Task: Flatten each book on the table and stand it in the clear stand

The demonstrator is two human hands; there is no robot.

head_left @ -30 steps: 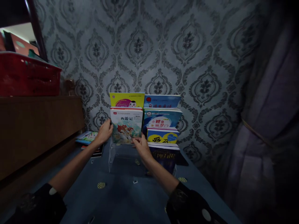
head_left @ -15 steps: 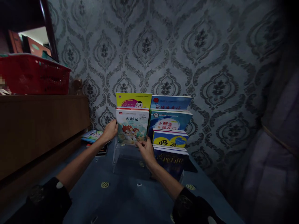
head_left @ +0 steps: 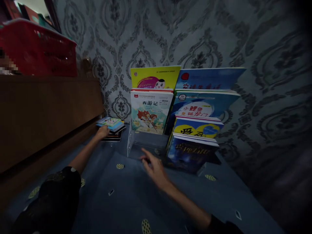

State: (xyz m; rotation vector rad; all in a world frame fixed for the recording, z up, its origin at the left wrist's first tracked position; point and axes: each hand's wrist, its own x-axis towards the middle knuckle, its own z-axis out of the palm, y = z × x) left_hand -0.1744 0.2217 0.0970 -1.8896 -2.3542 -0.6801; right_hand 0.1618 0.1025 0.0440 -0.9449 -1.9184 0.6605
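Note:
At the left, my left hand (head_left: 102,131) is at the near edge of a stack of flat books (head_left: 110,123), its fingers curled against the upper ones and partly hidden. My right hand (head_left: 154,169) hovers in front of the clear stepped book stand (head_left: 129,144), index finger stretched out and the others loosely bent, holding nothing. On the stand's left side, a white picture book (head_left: 151,113) leans upright before a yellow book (head_left: 156,76). The step below it shows bare clear plastic.
Right of the white book stand blue books (head_left: 207,100), a yellow-and-blue book (head_left: 197,128) and a dark blue book (head_left: 190,154) in stepped rows. A wooden cabinet (head_left: 48,113) with a red basket (head_left: 48,48) borders the left; patterned wallpaper (head_left: 204,42) rises behind.
My left hand has left the white book and reached left to the stack. My right hand has let go of that book and drawn back towards me. The view has tilted down and come closer.

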